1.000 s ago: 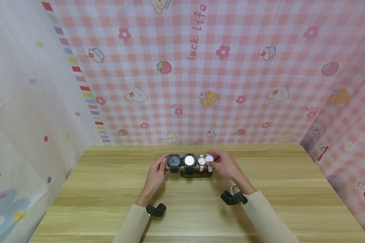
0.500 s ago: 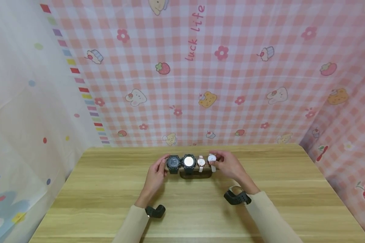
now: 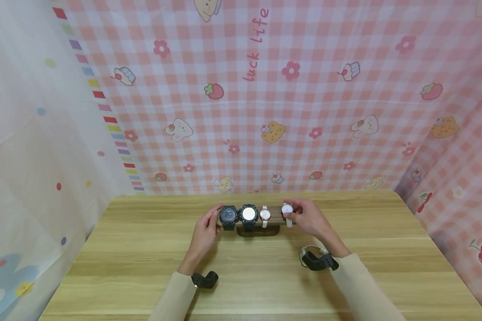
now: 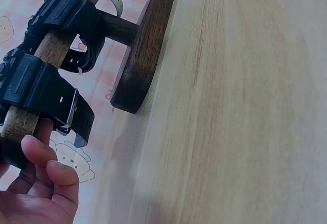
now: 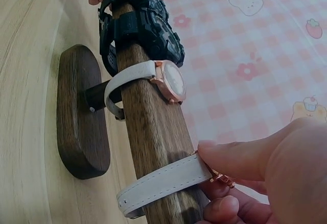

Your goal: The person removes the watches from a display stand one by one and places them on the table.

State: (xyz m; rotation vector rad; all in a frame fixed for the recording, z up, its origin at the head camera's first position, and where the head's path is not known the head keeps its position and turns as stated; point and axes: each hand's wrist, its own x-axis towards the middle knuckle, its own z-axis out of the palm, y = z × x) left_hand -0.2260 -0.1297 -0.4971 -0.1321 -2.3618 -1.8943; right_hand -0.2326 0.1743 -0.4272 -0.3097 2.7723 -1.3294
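A dark wooden watch stand [image 3: 276, 216] carries several watches on its horizontal bar. At the bar's left end my left hand [image 3: 205, 229] grips the wood, fingers curled under it in the left wrist view. Beside that hand sit two chunky black watches [image 3: 228, 215], side by side. A white-strapped watch [image 5: 171, 81] with a rose-gold case is round the middle of the bar. Toward the right end, my right hand [image 3: 311, 218] pinches the case of a second white-strapped watch [image 5: 163, 185], whose strap loops round the bar. Thumb and fingers partly hide its case.
The stand's oval base [image 5: 82, 112] stands on the light wooden table [image 3: 249, 276], near the back edge. A pink checked cloth [image 3: 233, 111] hangs right behind. Black wrist devices [image 3: 205, 279] are on both wrists, and a thin light band [image 3: 301, 257] shows at the right one.
My right hand has moved right along the bar with the white-strapped watch, widening the gap to the other white one. The left hand keeps its grip on the stand.
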